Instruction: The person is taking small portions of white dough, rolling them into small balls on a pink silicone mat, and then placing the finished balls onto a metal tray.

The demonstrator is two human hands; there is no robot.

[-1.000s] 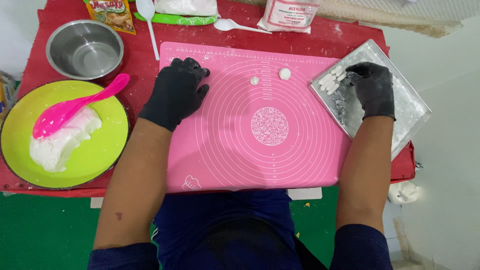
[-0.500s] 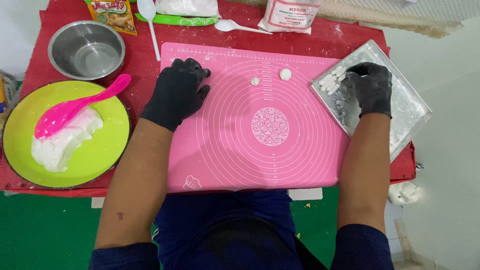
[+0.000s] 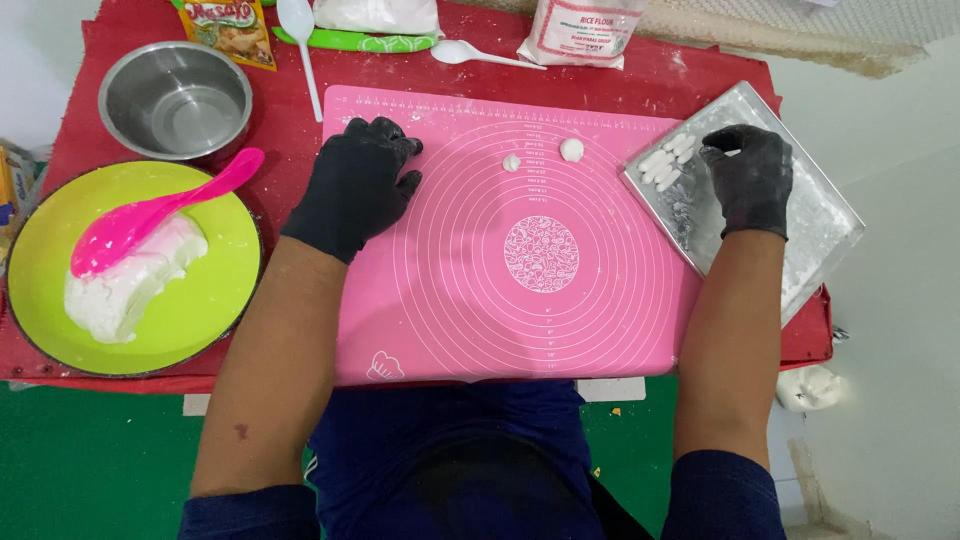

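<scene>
Both my hands wear black gloves. My left hand lies flat, palm down, on the upper left part of the pink silicone mat, holding nothing. My right hand rests in the floured metal tray to the right of the mat, fingers curled down. Its fingertips sit right beside a row of small white dough pieces, and a white bit shows at them; whether it is pinched is unclear. Two small dough balls lie on the mat's upper middle.
A green plate at the left holds a lump of white dough and a pink spoon. Behind it stands a steel bowl. White spoons, a green tool, a snack packet and a flour bag line the far edge of the red table.
My right hand has shifted very slightly on the tray. The left hand stays in place on the mat.
</scene>
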